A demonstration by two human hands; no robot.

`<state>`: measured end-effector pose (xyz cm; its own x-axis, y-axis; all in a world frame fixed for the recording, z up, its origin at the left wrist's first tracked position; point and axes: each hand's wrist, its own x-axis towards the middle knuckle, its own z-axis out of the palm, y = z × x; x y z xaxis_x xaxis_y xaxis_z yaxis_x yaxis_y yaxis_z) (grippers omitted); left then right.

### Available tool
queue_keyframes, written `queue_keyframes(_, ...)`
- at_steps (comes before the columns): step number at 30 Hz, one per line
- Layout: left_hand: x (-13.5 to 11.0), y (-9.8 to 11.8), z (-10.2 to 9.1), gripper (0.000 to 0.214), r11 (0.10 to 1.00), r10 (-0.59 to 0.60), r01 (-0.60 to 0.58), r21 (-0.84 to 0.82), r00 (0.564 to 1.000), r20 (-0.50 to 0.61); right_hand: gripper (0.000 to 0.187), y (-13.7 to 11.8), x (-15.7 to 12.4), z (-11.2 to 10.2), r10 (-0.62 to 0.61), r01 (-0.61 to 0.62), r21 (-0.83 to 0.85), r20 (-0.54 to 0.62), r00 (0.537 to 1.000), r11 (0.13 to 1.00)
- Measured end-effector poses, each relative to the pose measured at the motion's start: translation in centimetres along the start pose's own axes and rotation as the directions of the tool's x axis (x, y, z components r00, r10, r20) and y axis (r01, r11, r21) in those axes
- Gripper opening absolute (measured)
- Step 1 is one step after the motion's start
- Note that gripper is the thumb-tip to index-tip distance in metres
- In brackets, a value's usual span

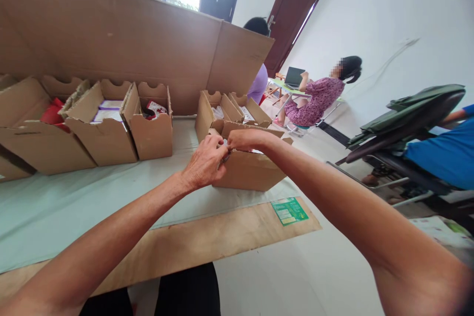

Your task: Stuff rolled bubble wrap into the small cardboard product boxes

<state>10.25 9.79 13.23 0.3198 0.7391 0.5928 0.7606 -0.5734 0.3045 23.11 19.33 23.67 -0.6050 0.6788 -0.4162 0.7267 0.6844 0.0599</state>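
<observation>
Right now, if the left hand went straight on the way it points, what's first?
Probably the right hand, just past the left fingers; the near cardboard box is close too, depth unclear.

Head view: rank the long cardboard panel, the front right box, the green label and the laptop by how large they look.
1. Long cardboard panel
2. Front right box, partly covered
3. Green label
4. Laptop, which stands farther off, so its true size against the others is unsure

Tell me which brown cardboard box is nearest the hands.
The open brown cardboard box frontmost in the right group: left hand and right hand are at its left end; others stand farther away.
</observation>
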Motion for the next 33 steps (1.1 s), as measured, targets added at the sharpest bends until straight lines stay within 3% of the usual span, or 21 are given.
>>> queue_keyframes(4, -0.2, 0.1, 0.5, 0.02, 1.0, -0.013, 0.013, 0.006, 1.0, -0.022, 0.019, -1.3, -0.3, 0.5, 0.151, -0.16, -0.114, -0.079, 0.985, 0.981)
queue_keyframes(9, -0.2, 0.5, 0.9, 0.021, 1.0, -0.014, 0.014, -0.002, 0.999, -0.049, 0.024, -2.6, -0.3, 0.1, 0.165, -0.179, -0.106, -0.123, 0.979, 0.978)
queue_keyframes(11, -0.6, 0.6, 0.9, 0.029, 0.999, -0.04, 0.038, -0.014, 0.991, -0.124, 0.021, -1.8, -1.3, -0.8, 0.154, -0.162, -0.079, -0.101, 0.983, 0.984)
queue_keyframes(13, -1.4, 0.3, 0.8, 0.045, 0.995, -0.097, 0.086, -0.058, 0.966, -0.24, 0.022, 0.4, -3.7, -1.1, 0.155, -0.158, 0.002, -0.183, 0.971, 0.987)
queue_keyframes(14, -2.0, 0.1, 0.7, 0.053, 0.989, -0.139, 0.116, -0.095, 0.948, -0.286, 0.025, 1.9, -5.5, -0.8, 0.19, -0.17, 0.092, -0.315, 0.93, 0.981)
queue_keyframes(15, -2.6, -0.3, 0.6, 0.06, 0.978, -0.189, 0.152, -0.142, 0.932, -0.308, 0.027, 3.5, -7.4, 0.1, 0.238, -0.158, 0.202, -0.478, 0.846, 0.967)
queue_keyframes(17, -3.8, -1.0, 0.7, 0.069, 0.938, -0.304, 0.237, -0.254, 0.913, -0.273, 0.027, 6.8, -11.5, 3.5, 0.432, -0.107, 0.472, -0.662, 0.612, 0.875)
queue_keyframes(18, -4.3, -1.3, 1.0, 0.072, 0.907, -0.36, 0.283, -0.313, 0.906, -0.222, 0.024, 8.3, -13.2, 5.8, 0.574, -0.068, 0.611, -0.691, 0.44, 0.788)
queue_keyframes(19, -4.7, -1.4, 1.4, 0.074, 0.869, -0.409, 0.329, -0.369, 0.898, -0.163, 0.028, 9.5, -14.5, 8.4, 0.637, -0.063, 0.666, -0.675, 0.373, 0.743)
queue_keyframes(21, -5.0, -1.3, 2.7, 0.079, 0.793, -0.466, 0.397, -0.462, 0.884, -0.039, 0.046, 10.9, -15.7, 13.8, 0.714, -0.053, 0.74, -0.624, 0.317, 0.67)
queue_keyframes(22, -4.9, -0.9, 3.4, 0.082, 0.761, -0.473, 0.415, -0.499, 0.881, 0.012, 0.055, 11.1, -15.6, 16.2, 0.739, -0.021, 0.78, -0.583, 0.339, 0.625)
queue_keyframes(24, -4.3, 0.2, 4.8, 0.088, 0.714, -0.456, 0.423, -0.559, 0.886, 0.088, 0.068, 10.5, -14.4, 20.0, 0.774, 0.111, 0.884, -0.453, 0.442, 0.454)
queue_keyframes(26, -3.6, 1.6, 5.7, 0.092, 0.687, -0.43, 0.414, -0.597, 0.894, 0.125, 0.074, 8.9, -12.7, 22.1, 0.719, 0.222, 0.91, -0.414, 0.558, 0.351)
queue_keyframes(27, -3.6, 2.4, 5.8, 0.091, 0.681, -0.431, 0.411, -0.606, 0.894, 0.122, 0.072, 7.9, -12.0, 22.8, 0.69, 0.261, 0.904, -0.428, 0.585, 0.339)
queue_keyframes(30, -5.7, 5.1, 5.3, 0.087, 0.701, -0.493, 0.415, -0.579, 0.87, 0.026, 0.062, 4.9, -11.2, 23.9, 0.65, 0.329, 0.872, -0.489, 0.582, 0.362)
queue_keyframes(33, -11.4, 8.4, 4.2, 0.081, 0.77, -0.545, 0.452, -0.45, 0.833, -0.096, 0.053, 3.3, -11.2, 24.9, 0.604, 0.406, 0.844, -0.535, 0.59, 0.351)
